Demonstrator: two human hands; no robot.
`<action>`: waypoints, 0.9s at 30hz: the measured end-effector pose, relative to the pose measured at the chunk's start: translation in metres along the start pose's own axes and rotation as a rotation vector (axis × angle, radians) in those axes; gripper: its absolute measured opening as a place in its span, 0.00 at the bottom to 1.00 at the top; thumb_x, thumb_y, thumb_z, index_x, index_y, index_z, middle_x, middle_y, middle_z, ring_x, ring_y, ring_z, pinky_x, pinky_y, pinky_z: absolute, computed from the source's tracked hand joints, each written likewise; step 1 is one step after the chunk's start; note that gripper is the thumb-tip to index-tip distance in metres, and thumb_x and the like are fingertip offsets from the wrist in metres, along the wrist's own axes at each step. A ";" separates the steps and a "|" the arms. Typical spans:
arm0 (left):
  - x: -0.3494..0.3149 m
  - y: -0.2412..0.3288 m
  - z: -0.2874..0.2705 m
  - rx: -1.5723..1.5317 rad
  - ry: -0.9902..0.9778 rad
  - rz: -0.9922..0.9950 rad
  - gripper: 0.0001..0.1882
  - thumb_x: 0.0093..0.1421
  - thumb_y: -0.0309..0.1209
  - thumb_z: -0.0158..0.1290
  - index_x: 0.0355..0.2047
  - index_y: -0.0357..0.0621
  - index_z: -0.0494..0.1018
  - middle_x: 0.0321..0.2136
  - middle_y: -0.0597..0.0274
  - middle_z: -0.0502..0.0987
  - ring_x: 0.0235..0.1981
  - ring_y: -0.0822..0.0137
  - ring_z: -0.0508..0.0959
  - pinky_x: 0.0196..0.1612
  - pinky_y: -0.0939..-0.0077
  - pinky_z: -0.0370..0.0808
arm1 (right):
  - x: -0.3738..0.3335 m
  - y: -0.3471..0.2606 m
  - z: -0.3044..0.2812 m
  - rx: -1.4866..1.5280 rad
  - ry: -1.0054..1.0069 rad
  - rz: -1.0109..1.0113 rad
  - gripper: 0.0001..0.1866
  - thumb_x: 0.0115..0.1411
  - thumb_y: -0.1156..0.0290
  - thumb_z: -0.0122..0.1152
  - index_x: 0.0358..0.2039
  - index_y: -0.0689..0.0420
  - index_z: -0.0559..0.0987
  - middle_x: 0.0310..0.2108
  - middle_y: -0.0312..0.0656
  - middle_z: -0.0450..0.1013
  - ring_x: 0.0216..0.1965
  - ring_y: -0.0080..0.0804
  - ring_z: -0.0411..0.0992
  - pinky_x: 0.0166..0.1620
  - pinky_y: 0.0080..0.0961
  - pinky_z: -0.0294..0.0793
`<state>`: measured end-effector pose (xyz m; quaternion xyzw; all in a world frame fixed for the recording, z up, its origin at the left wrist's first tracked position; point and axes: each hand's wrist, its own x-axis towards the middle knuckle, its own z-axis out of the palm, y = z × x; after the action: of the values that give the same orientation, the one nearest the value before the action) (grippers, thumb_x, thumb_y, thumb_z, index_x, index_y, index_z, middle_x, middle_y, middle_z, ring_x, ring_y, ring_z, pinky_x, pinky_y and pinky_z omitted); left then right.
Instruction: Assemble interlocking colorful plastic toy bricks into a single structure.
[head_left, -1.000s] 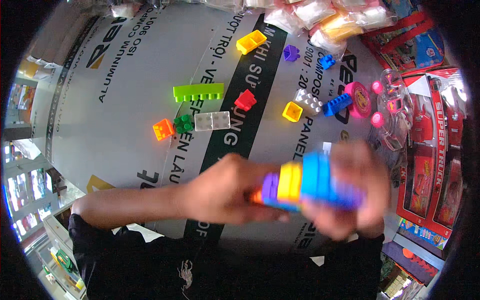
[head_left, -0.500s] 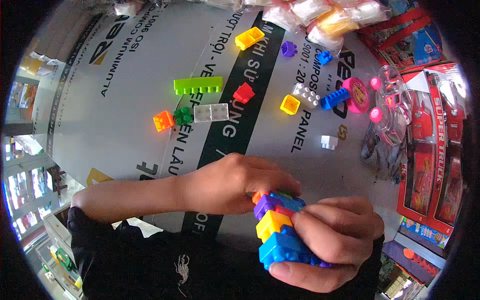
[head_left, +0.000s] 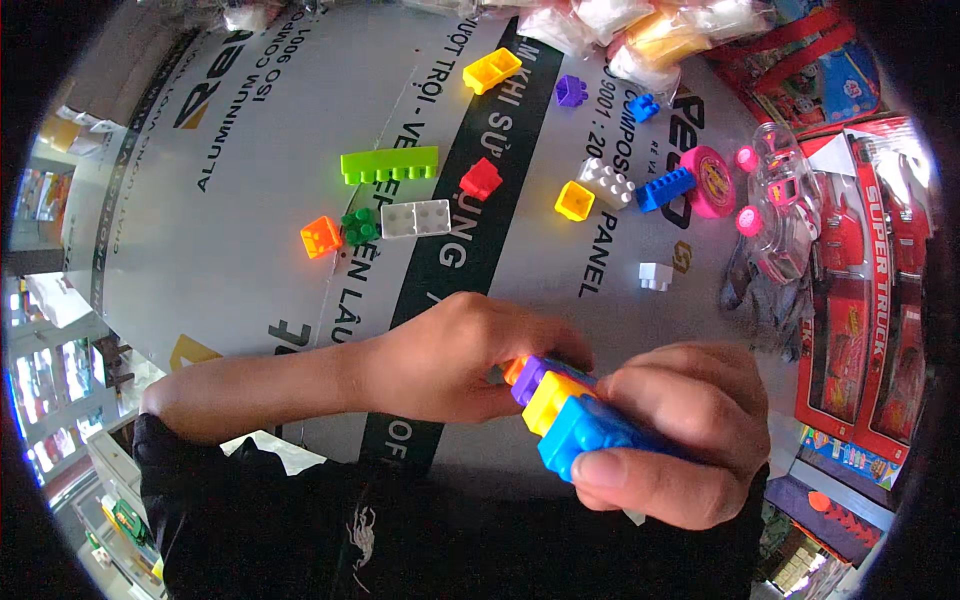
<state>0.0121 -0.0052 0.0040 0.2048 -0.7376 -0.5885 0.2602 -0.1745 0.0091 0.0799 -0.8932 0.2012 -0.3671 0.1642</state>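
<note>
Close in front of me is a joined stack of toy building blocks (head_left: 552, 403), with blue, yellow, purple and orange pieces showing. My right hand (head_left: 690, 430) wraps round its near blue end, thumb along the side. At the far orange end, the fingers of my left hand (head_left: 470, 355) close on the stack; their tips are partly hidden behind it. Beyond my hands lie loose blocks: a long light green block (head_left: 390, 165), a grey-white block (head_left: 416, 218), a dark green block (head_left: 360, 227), an orange block (head_left: 321, 237) and a red block (head_left: 481, 179).
More blocks lie right of the dark stripe, among them a yellow block (head_left: 574, 201), a blue block (head_left: 665, 189) and a white block (head_left: 655, 276). A pink round lid (head_left: 711, 182), clear pink-capped bottles (head_left: 780, 205) and red toy boxes (head_left: 858, 300) stand at the right. Plastic-wrapped packs (head_left: 650, 40) line the back.
My right hand has lifted and tilted the near end of the block stack, moving it up in the picture. My left hand stays on the far end, shifted slightly.
</note>
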 end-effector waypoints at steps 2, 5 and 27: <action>-0.001 0.000 -0.001 -0.012 -0.020 -0.007 0.18 0.50 0.29 0.56 0.42 0.39 0.70 0.36 0.54 0.75 0.39 0.56 0.76 0.41 0.69 0.72 | 0.001 0.002 0.002 0.003 0.004 0.001 0.20 0.45 0.62 0.67 0.39 0.45 0.72 0.28 0.41 0.70 0.22 0.29 0.71 0.24 0.20 0.68; -0.007 -0.006 -0.001 -0.007 0.040 0.038 0.17 0.50 0.29 0.56 0.41 0.40 0.70 0.37 0.55 0.75 0.40 0.56 0.76 0.41 0.68 0.72 | 0.010 0.001 0.003 0.080 -0.034 -0.027 0.19 0.46 0.60 0.65 0.37 0.50 0.72 0.28 0.42 0.70 0.21 0.32 0.70 0.27 0.27 0.69; 0.001 -0.008 -0.008 -0.040 -0.134 0.115 0.22 0.49 0.31 0.58 0.45 0.38 0.69 0.43 0.55 0.74 0.45 0.53 0.74 0.49 0.63 0.70 | -0.028 0.147 -0.012 0.093 0.697 0.559 0.14 0.59 0.78 0.50 0.47 0.61 0.69 0.22 0.31 0.65 0.24 0.14 0.61 0.28 0.10 0.61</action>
<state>0.0166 -0.0134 -0.0020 0.1170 -0.7519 -0.5996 0.2480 -0.2363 -0.1070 0.0068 -0.6191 0.4616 -0.5962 0.2197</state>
